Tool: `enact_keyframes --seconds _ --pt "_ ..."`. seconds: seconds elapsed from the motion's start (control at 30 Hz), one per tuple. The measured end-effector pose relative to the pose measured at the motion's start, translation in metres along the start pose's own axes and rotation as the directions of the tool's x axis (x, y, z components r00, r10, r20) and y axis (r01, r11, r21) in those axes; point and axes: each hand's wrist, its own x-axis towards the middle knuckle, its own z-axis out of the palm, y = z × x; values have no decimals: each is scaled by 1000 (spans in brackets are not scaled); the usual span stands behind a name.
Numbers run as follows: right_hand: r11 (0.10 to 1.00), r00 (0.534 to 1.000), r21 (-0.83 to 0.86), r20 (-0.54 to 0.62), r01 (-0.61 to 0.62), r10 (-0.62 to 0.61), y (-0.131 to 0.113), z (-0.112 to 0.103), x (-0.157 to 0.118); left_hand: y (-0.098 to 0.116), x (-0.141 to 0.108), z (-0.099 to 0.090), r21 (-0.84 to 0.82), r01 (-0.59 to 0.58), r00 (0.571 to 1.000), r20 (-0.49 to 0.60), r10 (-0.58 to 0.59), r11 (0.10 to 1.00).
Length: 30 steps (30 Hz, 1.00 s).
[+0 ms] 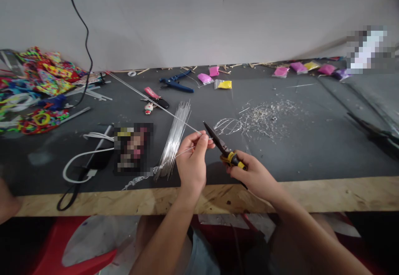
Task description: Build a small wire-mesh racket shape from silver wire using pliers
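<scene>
Between thumb and fingers, my left hand (193,158) pinches a thin silvery wire (152,101), whose long part slants up and left across the table. A twisted wire chain (139,179) trails below this hand toward the table's front edge. My right hand (251,173) is wrapped around yellow-and-black pliers (230,154). Their dark jaws point up and left, just right of my left fingertips. Under and left of my left hand lies a bundle of straight wires (174,136). Beyond the pliers, a bent wire loop (227,125) rests beside many small wire scraps (271,117).
Blue pliers (177,83), keys with a small figure (149,108) and colored packets (225,84) lie farther back. At left are a phone-like object (134,148), a white cable (70,165) and a colorful pile (46,84). Part of another person's hand (8,202) shows at the left edge.
</scene>
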Motion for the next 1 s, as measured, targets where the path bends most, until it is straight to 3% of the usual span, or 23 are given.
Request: enact_keyframes --seconds 0.57,1.0 --pt "998 998 -56 -63 22 -25 0 0 2 -4 0 3 -92 -21 999 47 25 996" --pt "994 985 -92 -153 64 -78 7 4 3 -2 1 5 -223 111 991 99 -91 968"
